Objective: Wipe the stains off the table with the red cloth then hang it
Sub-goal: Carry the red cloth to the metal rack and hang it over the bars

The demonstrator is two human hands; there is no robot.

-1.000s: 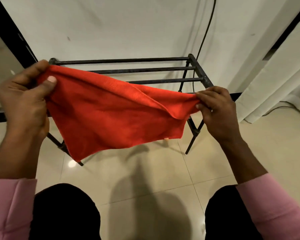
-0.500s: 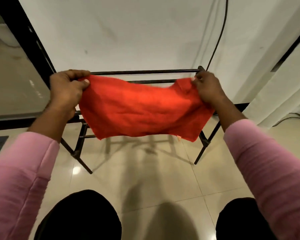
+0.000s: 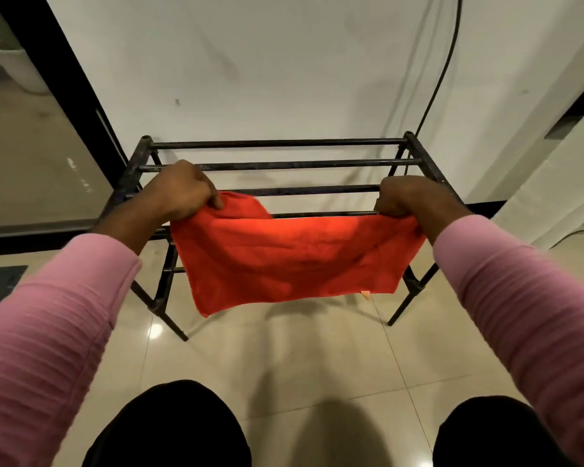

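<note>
The red cloth (image 3: 284,257) hangs spread out over the nearest bar of a black metal rack (image 3: 277,143), most of it dangling down the front. My left hand (image 3: 182,190) grips the cloth's upper left corner at the bar. My right hand (image 3: 402,197) grips its upper right corner at the same bar. A small fold of cloth lies over the bar's far side beside my left hand. A pale tag shows at the cloth's lower right edge.
The rack stands on glossy beige floor tiles (image 3: 284,358) against a white wall (image 3: 267,69). A black cable (image 3: 442,72) runs down the wall behind the rack's right end. A glass door with a black frame (image 3: 71,82) is at the left.
Both hands have moved down and towards me with the cloth, from the rack's far bars to the nearest bar. The cloth now drapes over that bar.
</note>
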